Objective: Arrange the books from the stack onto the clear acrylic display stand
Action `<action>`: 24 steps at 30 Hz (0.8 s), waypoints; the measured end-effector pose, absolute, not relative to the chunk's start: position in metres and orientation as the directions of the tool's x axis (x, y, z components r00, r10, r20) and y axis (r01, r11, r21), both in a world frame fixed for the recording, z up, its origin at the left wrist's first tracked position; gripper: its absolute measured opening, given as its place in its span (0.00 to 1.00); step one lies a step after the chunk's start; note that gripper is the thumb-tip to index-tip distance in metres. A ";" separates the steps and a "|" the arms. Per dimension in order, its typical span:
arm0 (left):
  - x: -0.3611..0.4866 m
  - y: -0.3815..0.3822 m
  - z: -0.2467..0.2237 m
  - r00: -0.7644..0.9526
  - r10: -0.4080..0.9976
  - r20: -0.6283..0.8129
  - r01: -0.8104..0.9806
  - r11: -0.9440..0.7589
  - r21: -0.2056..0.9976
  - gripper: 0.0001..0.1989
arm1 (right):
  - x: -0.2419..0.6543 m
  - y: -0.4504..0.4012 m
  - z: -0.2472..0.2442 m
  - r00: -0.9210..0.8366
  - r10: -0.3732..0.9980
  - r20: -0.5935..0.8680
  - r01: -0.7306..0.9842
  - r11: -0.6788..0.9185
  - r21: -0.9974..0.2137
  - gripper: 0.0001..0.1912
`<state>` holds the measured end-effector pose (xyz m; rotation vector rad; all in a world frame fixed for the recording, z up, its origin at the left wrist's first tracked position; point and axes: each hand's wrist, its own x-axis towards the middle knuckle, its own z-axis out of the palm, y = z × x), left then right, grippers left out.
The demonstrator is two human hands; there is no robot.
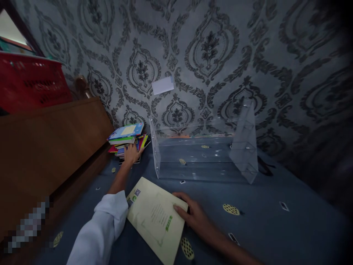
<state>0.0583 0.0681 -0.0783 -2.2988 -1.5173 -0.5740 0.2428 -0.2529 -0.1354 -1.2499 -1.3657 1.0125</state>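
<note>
My right hand (194, 213) grips the upper right edge of a pale cream book (157, 221), thumb on its cover and fingers at the edge. The cover bears green marks, faint print and a small square code, and the book lies tilted low in front of me. Further off, my left hand (131, 154) reaches to the front of a stack of books (125, 140) by the wall, thumb apart from the fingers and touching the spines. A blue book (129, 129) tops this uneven stack. Some left fingertips are hidden among the books.
A clear acrylic rack (245, 154) with tiers stands against the patterned wall, right of the stack. To the left is a brown wooden piece of furniture (55, 143) bearing a red basket (33, 82). A dark blue cloth (209, 206) with pineapple prints covers the surface.
</note>
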 end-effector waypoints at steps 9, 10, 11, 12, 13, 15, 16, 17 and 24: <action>0.020 -0.043 -0.104 0.500 0.770 0.397 0.810 -0.578 0.101 0.26 | 0.244 -0.262 -0.133 0.070 0.990 0.124 0.119 0.115 -0.986 0.21; 0.013 -0.062 -0.111 0.505 0.778 0.374 0.800 -0.585 0.137 0.26 | 0.248 -0.266 -0.134 0.094 0.989 0.111 0.121 0.100 -0.988 0.21; 0.007 -0.082 -0.117 0.505 0.783 0.362 0.791 -0.588 0.168 0.26 | 0.253 -0.270 -0.135 0.124 0.987 0.103 0.132 0.086 -0.988 0.21; 0.002 -0.101 -0.122 0.512 0.783 0.353 0.779 -0.597 0.193 0.26 | 0.258 -0.276 -0.136 0.158 0.983 0.096 0.150 0.073 -0.986 0.22; -0.002 -0.119 -0.126 0.507 0.787 0.351 0.772 -0.596 0.221 0.26 | 0.265 -0.282 -0.137 0.196 0.976 0.092 0.171 0.058 -0.984 0.22; -0.004 -0.153 -0.133 0.507 0.797 0.327 0.756 -0.594 0.276 0.27 | 0.279 -0.297 -0.139 0.270 0.959 0.090 0.206 0.033 -0.978 0.23; -0.003 -0.167 -0.136 0.516 0.799 0.308 0.745 -0.596 0.299 0.27 | 0.286 -0.306 -0.140 0.301 0.949 0.092 0.216 0.026 -0.976 0.23; 0.000 -0.180 -0.138 0.530 0.798 0.286 0.735 -0.601 0.315 0.27 | 0.293 -0.315 -0.141 0.323 0.942 0.093 0.220 0.020 -0.975 0.22; 0.050 -0.224 -0.157 0.705 0.676 0.215 0.612 -0.733 0.295 0.30 | 0.314 -0.387 -0.142 0.386 0.922 0.016 0.160 -0.050 -0.986 0.21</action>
